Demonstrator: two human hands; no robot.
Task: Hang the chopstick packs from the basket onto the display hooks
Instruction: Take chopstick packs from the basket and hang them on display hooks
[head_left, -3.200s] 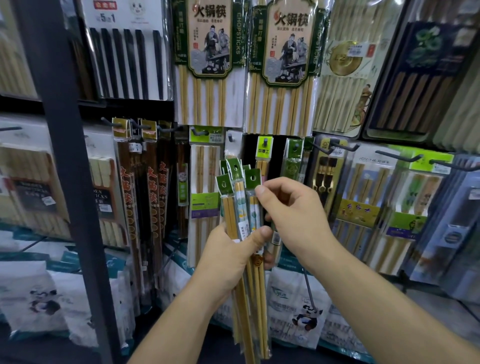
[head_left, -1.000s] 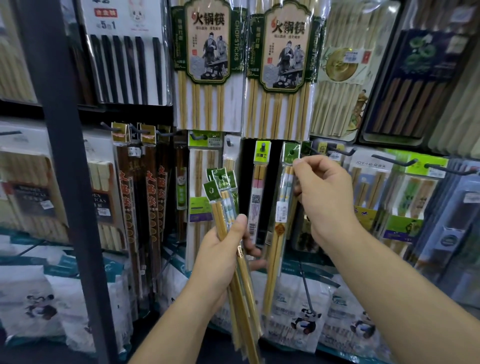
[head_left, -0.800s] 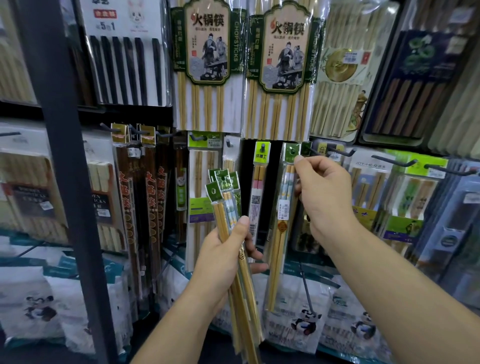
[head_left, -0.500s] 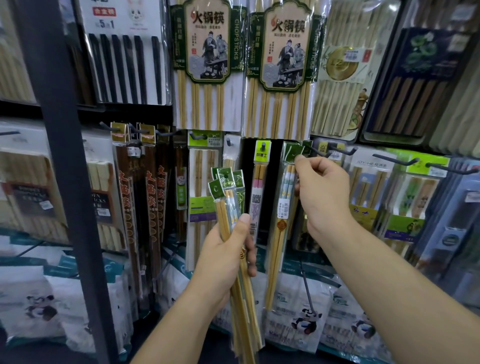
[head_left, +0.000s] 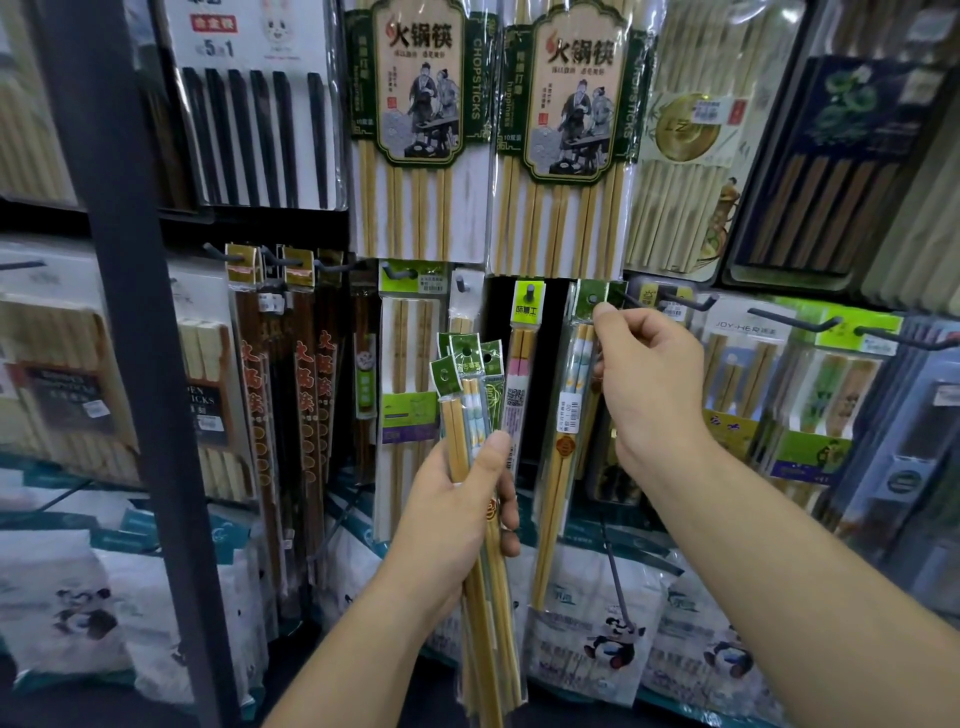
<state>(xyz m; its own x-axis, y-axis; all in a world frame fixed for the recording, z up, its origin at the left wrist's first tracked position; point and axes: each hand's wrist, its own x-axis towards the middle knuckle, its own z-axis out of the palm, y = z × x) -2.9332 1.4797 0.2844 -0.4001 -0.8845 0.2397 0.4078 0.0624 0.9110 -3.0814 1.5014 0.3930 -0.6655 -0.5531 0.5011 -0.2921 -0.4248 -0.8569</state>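
The single chopstick pack (head_left: 563, 415) hangs at 10 o'clock from the right hand (head_left: 649, 384). Its green header is up against the fingertips (head_left: 605, 314) and its sticks trail down toward 7 o'clock. That grip is narrow: curled fingers pinch the pack's top right by the tip of a dark display hook (head_left: 631, 301), which lies at 3 o'clock of the header. Whether the header's hole is on the hook cannot be told.

At 8 o'clock from the right hand, the left hand (head_left: 457, 514) has a closed grip round a bundle of packs (head_left: 467, 400). Its thumb presses across the front, and the green headers fan out at 12 o'clock above the fist. A yellow-headed pack (head_left: 522, 374) hangs on its peg between the bundle and the single pack.
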